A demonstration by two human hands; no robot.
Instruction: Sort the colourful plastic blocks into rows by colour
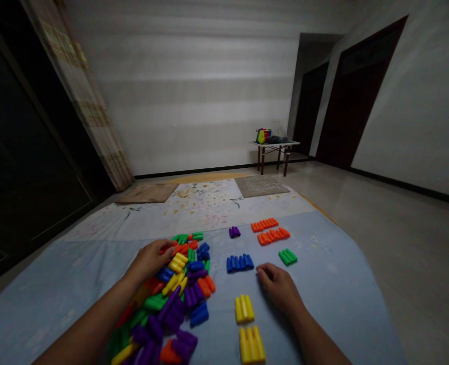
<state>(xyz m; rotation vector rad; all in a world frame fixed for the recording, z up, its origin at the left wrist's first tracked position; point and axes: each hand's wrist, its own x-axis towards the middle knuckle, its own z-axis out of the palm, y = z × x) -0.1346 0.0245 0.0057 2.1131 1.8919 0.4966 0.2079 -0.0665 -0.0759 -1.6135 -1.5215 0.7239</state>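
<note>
Across a pale blue, flower-printed cloth (334, 304), you work between a mixed pile of plastic-looking tubes (156, 302) and small groups laid out to its right. Your left hand (151, 258) reaches over the pile's far edge, fingertips down on red tubes (170, 252); dim light and your own fingers hide the grip, so whether they are clamped on one cannot be told. Your right hand (280, 287) rests loosely curled, thumb and fingers apart, holding no visible piece, just beside a row of joined blue tubes (240, 263). Each group keeps to one colour, apparently so that kinds stay separate and easy to compare. The blue row runs left to right, its tubes' long axes pointing away from you; two sets of yellow tubes (244, 309) nearer you point much the same way. Orange tubes (264, 224) lie beyond, and green tubes (287, 256) slant toward the far left. Within the pile, long axes point every which way.
</note>
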